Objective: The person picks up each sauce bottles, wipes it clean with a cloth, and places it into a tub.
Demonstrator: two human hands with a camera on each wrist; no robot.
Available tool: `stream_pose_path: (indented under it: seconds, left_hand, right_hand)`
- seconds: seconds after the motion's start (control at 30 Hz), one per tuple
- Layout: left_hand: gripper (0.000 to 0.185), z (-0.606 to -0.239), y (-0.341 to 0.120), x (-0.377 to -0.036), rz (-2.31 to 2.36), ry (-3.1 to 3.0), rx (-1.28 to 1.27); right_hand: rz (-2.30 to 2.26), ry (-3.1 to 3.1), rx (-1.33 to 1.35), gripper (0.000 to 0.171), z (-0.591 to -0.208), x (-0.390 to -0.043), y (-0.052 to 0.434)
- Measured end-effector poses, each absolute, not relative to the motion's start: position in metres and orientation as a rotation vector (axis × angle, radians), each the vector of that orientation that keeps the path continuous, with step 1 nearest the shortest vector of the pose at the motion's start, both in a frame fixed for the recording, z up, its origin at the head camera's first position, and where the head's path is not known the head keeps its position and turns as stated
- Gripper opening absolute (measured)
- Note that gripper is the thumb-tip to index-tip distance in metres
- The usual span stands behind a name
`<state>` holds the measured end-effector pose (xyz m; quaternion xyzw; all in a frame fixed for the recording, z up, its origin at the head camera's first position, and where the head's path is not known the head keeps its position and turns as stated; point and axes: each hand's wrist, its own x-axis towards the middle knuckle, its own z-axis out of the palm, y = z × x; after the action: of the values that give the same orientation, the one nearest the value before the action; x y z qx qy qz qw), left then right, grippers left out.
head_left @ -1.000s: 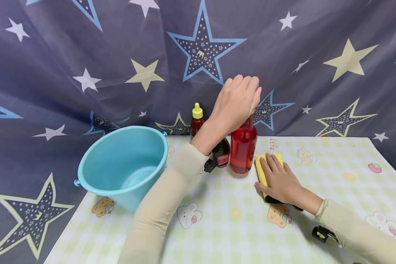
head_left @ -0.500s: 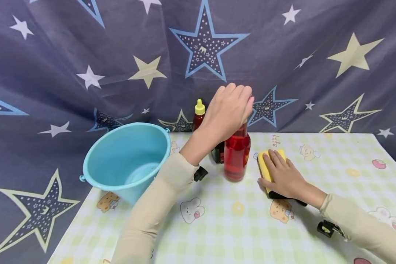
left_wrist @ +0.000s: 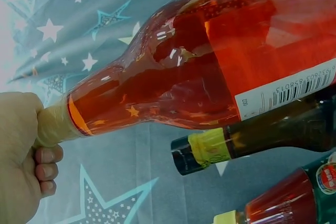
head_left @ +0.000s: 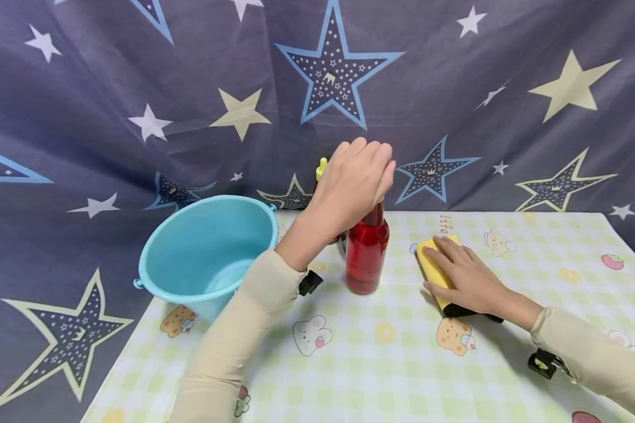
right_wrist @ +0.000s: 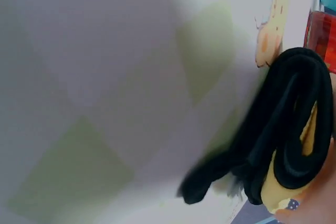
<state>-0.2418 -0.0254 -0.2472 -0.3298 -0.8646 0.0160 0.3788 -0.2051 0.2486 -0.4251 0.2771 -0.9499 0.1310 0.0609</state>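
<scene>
Two hands are working on the checked tablecloth (head_left: 381, 364). Left hand (head_left: 351, 182) is gripping the capped neck of the red bottle (head_left: 367, 255), fingers curled round the top; the bottle is standing upright near the table's middle, between the blue bucket (head_left: 206, 252) and the yellow sponge (head_left: 435, 264). Right hand (head_left: 468, 282) is lying on the sponge, fingers extended flat and pressing it onto the tablecloth.

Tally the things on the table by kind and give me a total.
Bottles: 3, namely the red bottle gripped at its top by the left hand, a dark bottle and a yellow-capped bottle behind it
Buckets: 1, the blue bucket
Sponges: 1, the yellow sponge under the right hand
Total: 5
</scene>
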Motion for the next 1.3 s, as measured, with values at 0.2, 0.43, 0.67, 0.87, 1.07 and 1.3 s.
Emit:
stream_pose_path:
  seconds: [0.2,0.43,0.67,0.87,1.07,1.3]
  left_hand:
    - [0.029,-0.251,-0.026,-0.245,0.016,-2.183,-0.844]
    - [0.028,-0.254,-0.026,-0.248,-0.018,-2.145,-0.822]
    - [0.027,-0.256,-0.025,-0.250,-0.056,-2.110,-0.821]
    - [0.024,-0.256,-0.025,-0.248,-0.094,-2.106,-0.796]
    - [0.025,-0.257,-0.024,-0.245,-0.108,-2.146,-0.761]
    - [0.024,-0.260,-0.022,-0.244,-0.117,-2.145,-0.745]
  right_hand:
    - [0.306,-2.814,0.796,0.075,-0.429,-0.202,0.251]
    - [0.245,-2.952,0.661,0.088,-0.425,-0.196,0.251]
    - [0.323,-3.060,0.614,0.092,-0.428,-0.195,0.249]
    - [0.337,-3.076,0.612,0.093,-0.428,-0.198,0.248]
    - [0.400,-3.107,0.589,0.092,-0.427,-0.197,0.248]
    - [0.592,-3.103,0.580,0.089,-0.430,-0.197,0.251]
